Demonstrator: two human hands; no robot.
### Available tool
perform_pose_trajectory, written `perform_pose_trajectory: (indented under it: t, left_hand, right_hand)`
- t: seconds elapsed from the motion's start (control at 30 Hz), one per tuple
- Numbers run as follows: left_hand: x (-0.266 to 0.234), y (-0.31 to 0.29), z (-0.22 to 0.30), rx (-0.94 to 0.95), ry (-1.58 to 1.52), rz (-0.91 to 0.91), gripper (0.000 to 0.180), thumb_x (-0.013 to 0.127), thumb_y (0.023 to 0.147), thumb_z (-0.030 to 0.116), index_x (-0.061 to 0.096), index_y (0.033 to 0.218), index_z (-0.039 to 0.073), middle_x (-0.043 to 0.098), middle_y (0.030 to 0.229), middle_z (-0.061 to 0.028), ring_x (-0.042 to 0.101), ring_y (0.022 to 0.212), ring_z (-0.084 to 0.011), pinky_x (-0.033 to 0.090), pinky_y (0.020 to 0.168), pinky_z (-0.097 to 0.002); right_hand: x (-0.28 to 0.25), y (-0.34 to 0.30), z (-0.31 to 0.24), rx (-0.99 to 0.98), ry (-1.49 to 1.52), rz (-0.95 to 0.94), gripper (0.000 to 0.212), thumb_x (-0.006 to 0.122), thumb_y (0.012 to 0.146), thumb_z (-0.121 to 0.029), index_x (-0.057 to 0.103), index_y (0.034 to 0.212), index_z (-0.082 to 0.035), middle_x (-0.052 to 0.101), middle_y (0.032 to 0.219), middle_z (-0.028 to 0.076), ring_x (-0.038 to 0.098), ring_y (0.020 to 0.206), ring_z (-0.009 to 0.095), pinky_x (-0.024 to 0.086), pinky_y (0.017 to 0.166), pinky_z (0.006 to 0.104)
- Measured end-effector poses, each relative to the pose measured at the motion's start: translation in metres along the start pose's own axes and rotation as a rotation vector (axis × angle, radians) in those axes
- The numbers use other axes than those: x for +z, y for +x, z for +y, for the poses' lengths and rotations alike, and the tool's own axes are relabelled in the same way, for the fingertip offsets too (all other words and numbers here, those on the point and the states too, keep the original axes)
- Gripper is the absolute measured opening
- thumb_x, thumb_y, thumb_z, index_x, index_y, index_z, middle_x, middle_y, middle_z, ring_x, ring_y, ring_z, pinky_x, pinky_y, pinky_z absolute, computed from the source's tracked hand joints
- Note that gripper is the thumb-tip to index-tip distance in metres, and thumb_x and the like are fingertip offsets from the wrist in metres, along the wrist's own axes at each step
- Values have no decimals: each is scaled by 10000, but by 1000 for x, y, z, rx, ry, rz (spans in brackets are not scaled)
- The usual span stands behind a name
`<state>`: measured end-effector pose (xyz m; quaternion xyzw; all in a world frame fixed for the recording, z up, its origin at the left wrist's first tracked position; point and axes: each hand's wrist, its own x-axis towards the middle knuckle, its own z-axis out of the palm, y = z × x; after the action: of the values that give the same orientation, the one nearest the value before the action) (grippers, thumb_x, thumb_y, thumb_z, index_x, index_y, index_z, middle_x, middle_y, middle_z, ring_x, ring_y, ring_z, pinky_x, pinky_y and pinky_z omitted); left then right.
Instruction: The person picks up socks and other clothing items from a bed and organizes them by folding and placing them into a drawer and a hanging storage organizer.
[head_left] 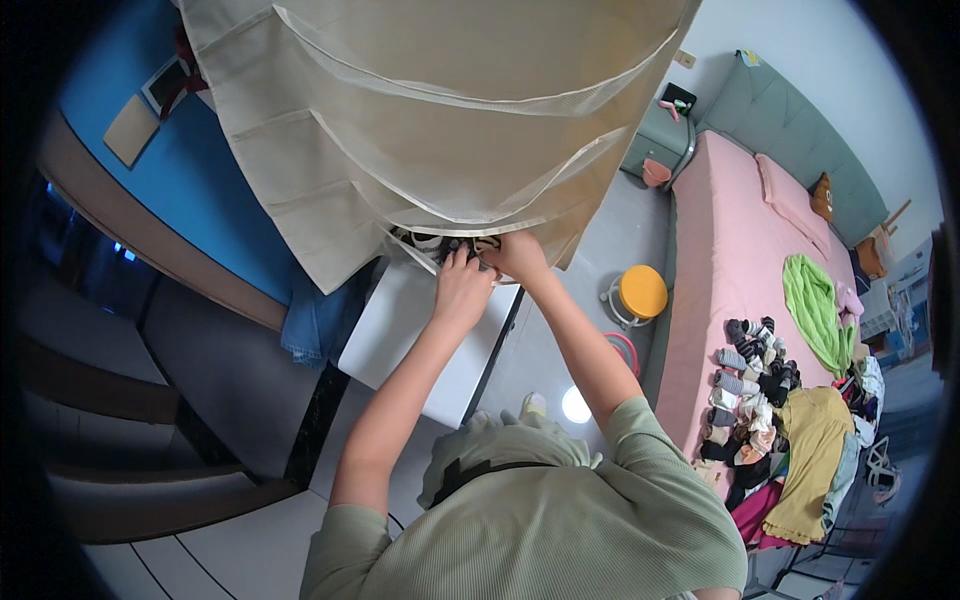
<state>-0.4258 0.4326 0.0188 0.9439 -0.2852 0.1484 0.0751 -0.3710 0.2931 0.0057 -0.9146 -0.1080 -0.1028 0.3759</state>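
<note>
A beige hanging organizer [470, 155] with several mesh-fronted pockets fills the upper middle of the head view. Dark and white patterned fabric bundles [432, 243], much like rolled socks, sit in its lowest pocket. At that pocket's opening, my left hand [462, 290] has its fingers bent down onto the dark bundles. Close on its right, my right hand [518, 258] is closed at the pocket's upper edge, its fingertips partly hidden among the bundles. What exactly each hand grips is too small to make out.
Below the organizer stands a white-topped cabinet [400, 330]. To the right are a yellow round stool [641, 291] and a pink bed [715, 240], with a heap of rolled socks [740, 400] and yellow clothing [812, 440]. A blue surface [185, 200] with a wooden edge lies left.
</note>
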Motion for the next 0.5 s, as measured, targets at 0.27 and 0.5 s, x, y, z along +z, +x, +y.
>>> perform_pose_trajectory:
  t: [0.27,0.5]
  left_hand:
    - [2,0,-10,7,-63,70,215,646,692,138,654,894,65,620,961,-93,519,1079,-309,417,915,-432]
    - [-8,-7,-11,24,-122,96,302,662,685,138,636,979,75,601,1021,-85,494,1101,-305,378,966,-426]
  right_hand:
    - [-11,-15,-14,82,-50,-112,300,561,758,-147,561,1017,6,625,884,235,582,827,430,473,743,471]
    - [-17,-41,-40,33,36,36,293,448,815,-54,504,1094,17,570,1045,257,538,951,425,435,821,469]
